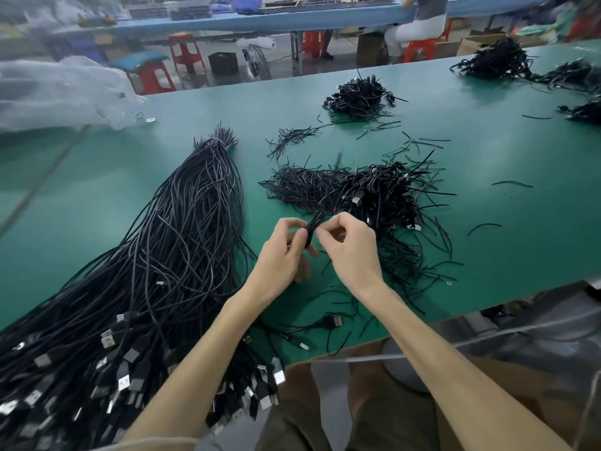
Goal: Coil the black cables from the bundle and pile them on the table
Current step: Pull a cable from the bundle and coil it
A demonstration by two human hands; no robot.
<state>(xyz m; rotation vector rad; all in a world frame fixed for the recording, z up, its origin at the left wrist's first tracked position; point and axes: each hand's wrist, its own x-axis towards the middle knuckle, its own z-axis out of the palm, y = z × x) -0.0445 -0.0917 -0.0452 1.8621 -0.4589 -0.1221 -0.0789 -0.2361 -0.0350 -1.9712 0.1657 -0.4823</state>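
A long bundle of black USB cables [169, 255] lies across the left of the green table [487, 164], its metal plugs fanned out at the near edge. Just right of the bundle, my left hand [283, 255] and my right hand [351, 249] both pinch a small coiled black cable [313, 224] above the table. A pile of coiled cables [383, 193] sits just beyond my right hand, with a heap of thin black ties [302, 183] to its left.
Another coiled pile [357, 97] lies farther back, and more piles [497, 60] sit at the far right. Loose ties are scattered over the right half of the table. Clear plastic bags [58, 92] lie at the far left. A seated person [419, 24] works at the blue bench behind.
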